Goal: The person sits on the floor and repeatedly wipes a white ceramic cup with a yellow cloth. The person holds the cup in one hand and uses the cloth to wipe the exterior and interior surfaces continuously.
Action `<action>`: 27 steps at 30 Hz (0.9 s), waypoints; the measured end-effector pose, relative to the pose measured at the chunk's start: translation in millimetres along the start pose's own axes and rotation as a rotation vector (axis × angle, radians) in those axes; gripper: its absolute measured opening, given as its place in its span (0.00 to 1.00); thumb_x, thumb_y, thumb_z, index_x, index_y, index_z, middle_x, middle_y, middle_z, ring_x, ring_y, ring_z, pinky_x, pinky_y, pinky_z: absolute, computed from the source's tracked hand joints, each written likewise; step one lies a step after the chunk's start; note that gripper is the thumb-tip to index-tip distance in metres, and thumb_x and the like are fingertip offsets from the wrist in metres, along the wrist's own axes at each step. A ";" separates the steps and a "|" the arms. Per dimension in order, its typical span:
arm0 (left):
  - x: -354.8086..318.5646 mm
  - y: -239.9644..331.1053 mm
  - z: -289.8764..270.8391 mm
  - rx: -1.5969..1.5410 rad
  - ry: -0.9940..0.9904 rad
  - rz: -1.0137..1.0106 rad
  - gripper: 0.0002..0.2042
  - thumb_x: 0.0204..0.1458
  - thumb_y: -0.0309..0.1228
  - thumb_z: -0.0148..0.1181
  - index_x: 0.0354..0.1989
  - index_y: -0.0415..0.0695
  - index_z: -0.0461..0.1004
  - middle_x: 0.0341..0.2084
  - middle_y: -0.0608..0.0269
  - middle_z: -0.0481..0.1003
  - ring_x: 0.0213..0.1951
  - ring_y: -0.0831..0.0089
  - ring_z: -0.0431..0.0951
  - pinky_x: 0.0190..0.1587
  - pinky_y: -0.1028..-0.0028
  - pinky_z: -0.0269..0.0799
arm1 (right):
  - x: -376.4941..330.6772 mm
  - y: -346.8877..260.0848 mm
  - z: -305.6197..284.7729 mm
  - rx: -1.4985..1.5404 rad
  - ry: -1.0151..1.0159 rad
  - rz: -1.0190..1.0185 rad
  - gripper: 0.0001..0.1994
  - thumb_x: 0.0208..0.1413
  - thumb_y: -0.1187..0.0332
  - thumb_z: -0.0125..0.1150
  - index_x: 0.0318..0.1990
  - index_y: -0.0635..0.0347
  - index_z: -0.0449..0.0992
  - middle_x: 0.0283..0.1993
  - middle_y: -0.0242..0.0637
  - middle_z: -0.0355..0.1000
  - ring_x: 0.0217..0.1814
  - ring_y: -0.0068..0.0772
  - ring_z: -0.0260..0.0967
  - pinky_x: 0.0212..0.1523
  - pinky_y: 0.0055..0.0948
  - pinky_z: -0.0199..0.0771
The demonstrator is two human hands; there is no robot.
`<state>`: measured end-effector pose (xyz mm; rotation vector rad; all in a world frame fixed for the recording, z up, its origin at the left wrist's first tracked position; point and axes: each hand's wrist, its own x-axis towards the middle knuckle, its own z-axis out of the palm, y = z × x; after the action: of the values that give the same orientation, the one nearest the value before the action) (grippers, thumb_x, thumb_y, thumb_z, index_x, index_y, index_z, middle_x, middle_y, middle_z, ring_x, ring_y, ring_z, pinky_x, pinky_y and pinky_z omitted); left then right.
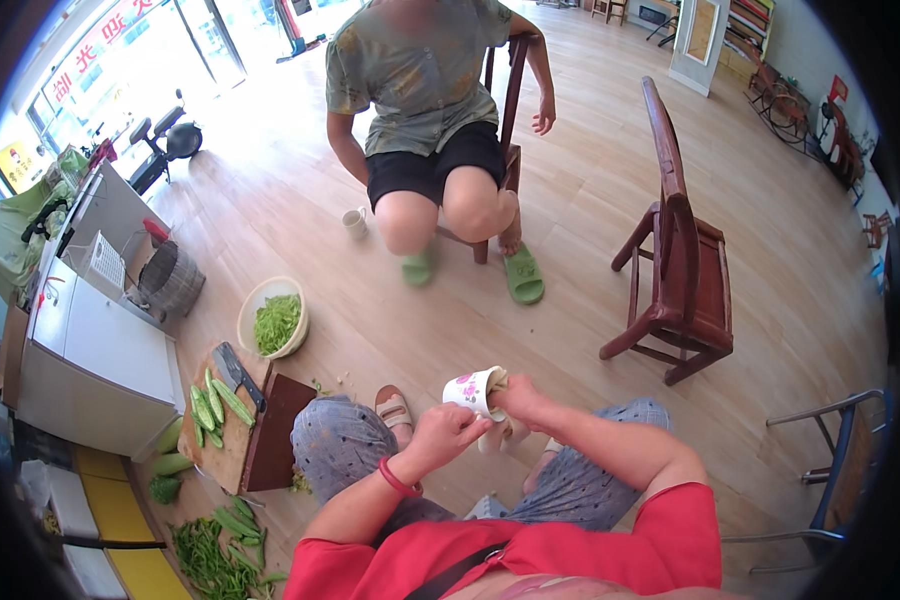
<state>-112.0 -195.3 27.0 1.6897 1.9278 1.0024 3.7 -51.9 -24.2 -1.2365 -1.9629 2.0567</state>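
Note:
Over my lap, my left hand [446, 432] grips a white cup [460, 388] with pink flowers. The cup lies tilted, its mouth facing right. My right hand [522, 400] is at that mouth, its fingers bent and partly inside the rim. Something beige-green shows at the opening beside those fingers; I cannot make out what it is. To my left, peeled green gourds [232, 402], some cut, lie with a dark cleaver [238, 376] on a wooden cutting board [202, 458]. Behind the board stands a pale bowl [246, 322] of green shreds [277, 322].
A person [420, 90] sits opposite on a chair, with a mug [354, 223] on the floor nearby. An unoccupied wooden chair [680, 270] stands front right, a metal-framed one [838, 470] at right. Green vegetables [215, 560] lie left on the floor by a white cabinet [95, 330].

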 end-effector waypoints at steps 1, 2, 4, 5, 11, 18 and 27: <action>4.2 -1.3 -2.6 -0.017 0.000 0.007 0.15 0.44 0.37 0.63 0.17 0.38 0.70 0.11 0.51 0.63 0.17 0.61 0.66 0.21 0.67 0.61 | 11.5 10.4 -0.2 -0.035 -0.016 -0.013 0.15 0.46 0.71 0.55 0.42 0.66 0.75 0.36 0.41 0.75 0.38 0.31 0.72 0.39 0.30 0.71; 7.8 -1.7 -7.8 -0.034 0.002 0.011 0.15 0.43 0.36 0.63 0.17 0.38 0.70 0.11 0.52 0.63 0.17 0.61 0.66 0.21 0.68 0.61 | 15.3 8.3 0.3 -0.072 -0.035 -0.026 0.16 0.46 0.71 0.54 0.43 0.66 0.74 0.34 0.42 0.75 0.37 0.32 0.72 0.39 0.31 0.71; 12.4 -2.6 -10.8 -0.076 -0.016 -0.021 0.14 0.42 0.35 0.63 0.18 0.37 0.70 0.11 0.52 0.65 0.16 0.64 0.66 0.21 0.69 0.62 | 17.4 2.3 -6.7 -0.269 -0.049 -0.028 0.14 0.45 0.69 0.59 0.41 0.62 0.76 0.34 0.39 0.76 0.36 0.27 0.72 0.37 0.29 0.71; 10.5 -3.4 -9.9 -0.099 -0.031 -0.062 0.13 0.42 0.34 0.63 0.18 0.37 0.70 0.11 0.52 0.66 0.16 0.65 0.66 0.21 0.70 0.62 | 14.8 -4.5 -8.0 -0.370 -0.062 -0.031 0.13 0.44 0.68 0.61 0.40 0.59 0.77 0.33 0.37 0.76 0.35 0.25 0.72 0.37 0.28 0.71; 5.1 10.2 -18.3 -0.426 -0.294 -0.461 0.07 0.38 0.28 0.58 0.25 0.37 0.74 0.14 0.68 0.70 0.20 0.82 0.67 0.24 0.77 0.64 | -18.4 -10.9 -11.5 -0.742 0.075 -0.831 0.07 0.43 0.68 0.56 0.32 0.56 0.74 0.26 0.41 0.73 0.27 0.39 0.73 0.25 0.33 0.71; 5.6 16.5 -33.6 -0.627 -0.426 -0.681 0.09 0.37 0.26 0.58 0.28 0.38 0.77 0.18 0.71 0.71 0.22 0.82 0.68 0.26 0.80 0.63 | -38.5 -28.1 -0.9 -1.097 0.047 -1.320 0.04 0.42 0.69 0.54 0.24 0.55 0.65 0.18 0.33 0.63 0.21 0.32 0.67 0.18 0.29 0.67; -15.8 24.4 -20.1 -0.197 0.009 -0.063 0.11 0.38 0.33 0.68 0.21 0.41 0.72 0.14 0.61 0.69 0.19 0.69 0.70 0.22 0.68 0.65 | -41.0 -16.8 4.1 -0.706 0.106 -0.655 0.06 0.46 0.69 0.53 0.32 0.55 0.74 0.29 0.45 0.74 0.33 0.47 0.72 0.29 0.40 0.71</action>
<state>-106.0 -215.3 55.4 1.5086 1.8106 1.1366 21.4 -73.7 10.3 -0.5662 -2.6521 1.0069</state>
